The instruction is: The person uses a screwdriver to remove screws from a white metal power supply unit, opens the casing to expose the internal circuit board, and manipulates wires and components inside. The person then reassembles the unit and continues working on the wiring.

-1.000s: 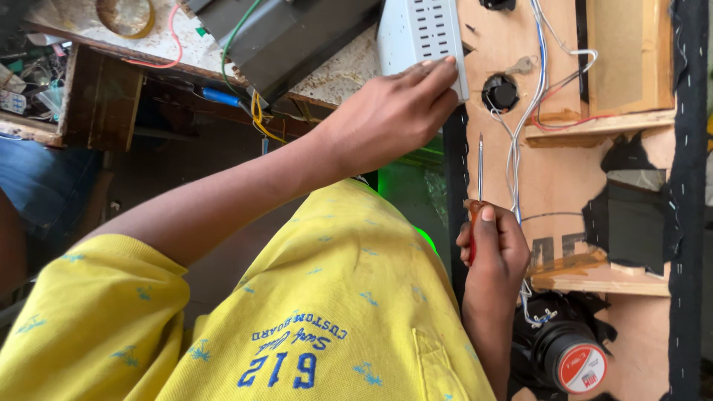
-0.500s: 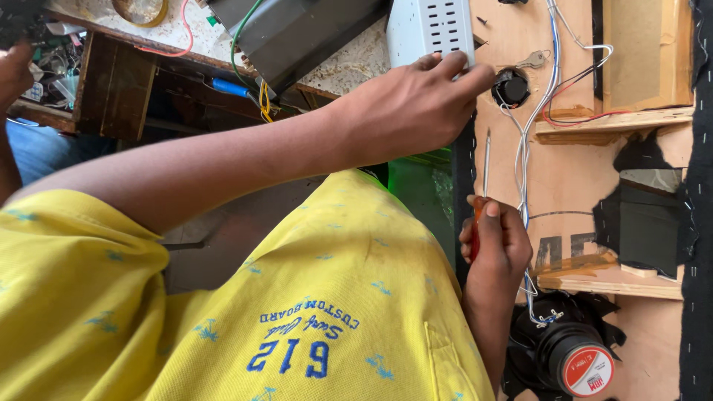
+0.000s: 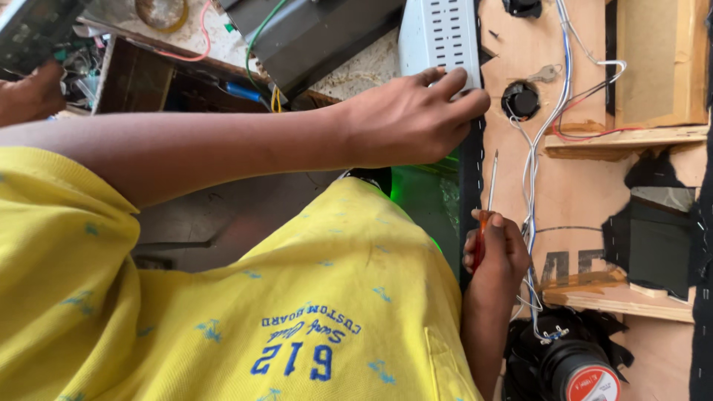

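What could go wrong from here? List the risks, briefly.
1. The screwdriver in the right hand points up close beside the loose white wires; its tip might snag or nick them.
2. The left hand only rests on the white vented box at its corner; the box might shift.

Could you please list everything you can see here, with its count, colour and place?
vented box: one, white, top centre
wooden panel: one, tan, right
wires: one bundle, white and blue, down the panel
key: one, grey, on the panel near the top
metal case: one, dark, top
speaker: one, black with a red label, bottom right
screwdriver: one, red handle, upright by the panel
shirt: one, yellow, foreground
left hand: resting on the vented box
right hand: grip closed on the screwdriver
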